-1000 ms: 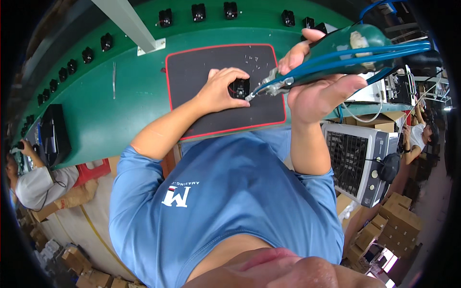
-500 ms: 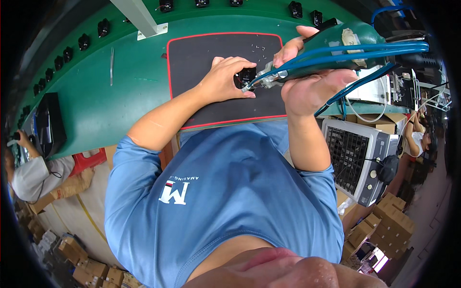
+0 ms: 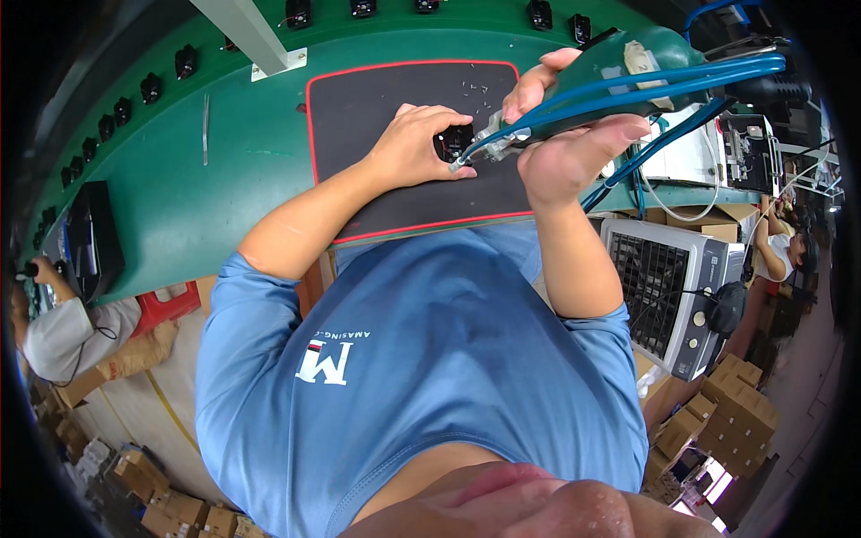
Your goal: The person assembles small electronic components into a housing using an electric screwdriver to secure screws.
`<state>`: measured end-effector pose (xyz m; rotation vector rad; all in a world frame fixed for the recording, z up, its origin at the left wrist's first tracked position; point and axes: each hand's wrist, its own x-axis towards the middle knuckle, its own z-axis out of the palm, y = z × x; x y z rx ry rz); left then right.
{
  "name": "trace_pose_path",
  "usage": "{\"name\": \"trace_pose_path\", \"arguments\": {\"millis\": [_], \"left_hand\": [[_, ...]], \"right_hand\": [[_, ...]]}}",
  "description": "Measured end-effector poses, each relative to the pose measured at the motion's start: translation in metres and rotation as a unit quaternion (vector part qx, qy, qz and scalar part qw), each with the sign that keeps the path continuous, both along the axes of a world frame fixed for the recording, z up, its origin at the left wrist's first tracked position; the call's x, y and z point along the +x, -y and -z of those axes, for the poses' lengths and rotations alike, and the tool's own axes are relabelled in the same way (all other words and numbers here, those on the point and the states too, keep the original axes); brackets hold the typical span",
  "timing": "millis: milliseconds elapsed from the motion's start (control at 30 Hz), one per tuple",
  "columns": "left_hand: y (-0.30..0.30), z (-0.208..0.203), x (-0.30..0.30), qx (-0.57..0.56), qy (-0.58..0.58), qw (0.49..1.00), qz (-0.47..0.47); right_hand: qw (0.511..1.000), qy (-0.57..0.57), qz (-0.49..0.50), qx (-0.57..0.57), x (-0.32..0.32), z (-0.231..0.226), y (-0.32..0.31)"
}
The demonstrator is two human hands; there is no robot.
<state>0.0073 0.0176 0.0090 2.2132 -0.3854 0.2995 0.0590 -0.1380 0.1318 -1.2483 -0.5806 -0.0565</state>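
Note:
My left hand (image 3: 414, 151) is closed around a small black device part (image 3: 457, 141), pinning it to the black mat (image 3: 372, 202) between thumb and fingers. From the right, my right hand (image 3: 567, 161) wraps a bulky green power screwdriver (image 3: 587, 118), held nearly level with its metal nose toward the black part. The tip comes down by the part's near side, close to my left thumb; whether it touches I cannot tell. Blue hoses (image 3: 708, 75) run along the tool. Several tiny pale bits, perhaps screws, lie on the mat beyond the part.
Several similar black parts (image 3: 186, 62) line the green table's (image 3: 170, 193) far edge. A grey post (image 3: 244, 36) stands at the back. At left is a black box (image 3: 95, 235); at right, an air cooler (image 3: 653, 285). Other people sit at both sides.
The view has shifted slightly. Both hands keep their hold, and the screwdriver has moved a little left with my right hand, its tip staying at the black part.

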Motion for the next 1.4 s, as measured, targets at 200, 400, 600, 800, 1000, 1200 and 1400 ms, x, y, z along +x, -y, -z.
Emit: {"name": "trace_pose_path", "arguments": {"millis": [200, 400, 600, 800, 1000, 1200, 1400], "left_hand": [[0.0, -0.001, -0.001, 0.034, 0.007, 0.999, 0.017], [0.0, 0.003, -0.001, 0.012, 0.035, 0.999, 0.017], [0.0, 0.005, -0.001, 0.007, 0.032, 0.999, 0.013], [0.0, 0.006, -0.001, 0.003, 0.038, 0.999, 0.008], [0.0, 0.003, -0.001, -0.006, 0.023, 1.0, 0.003], [0.0, 0.005, 0.0, -0.01, 0.033, 0.999, -0.001], [0.001, 0.002, 0.0, -0.009, 0.002, 1.0, 0.009]], "right_hand": [[0.999, 0.002, 0.017, -0.033, -0.005, -0.005, -0.005], [0.997, 0.016, -0.023, 0.067, 0.004, -0.008, 0.0], [0.999, 0.021, 0.022, 0.019, -0.002, -0.007, 0.0], [1.0, 0.023, 0.016, 0.002, -0.003, -0.005, 0.002], [1.0, 0.016, 0.022, 0.014, -0.003, -0.005, 0.0], [0.999, 0.008, -0.016, 0.033, 0.0, 0.005, 0.004], [0.999, -0.005, 0.024, 0.027, -0.002, -0.007, -0.002]]}}
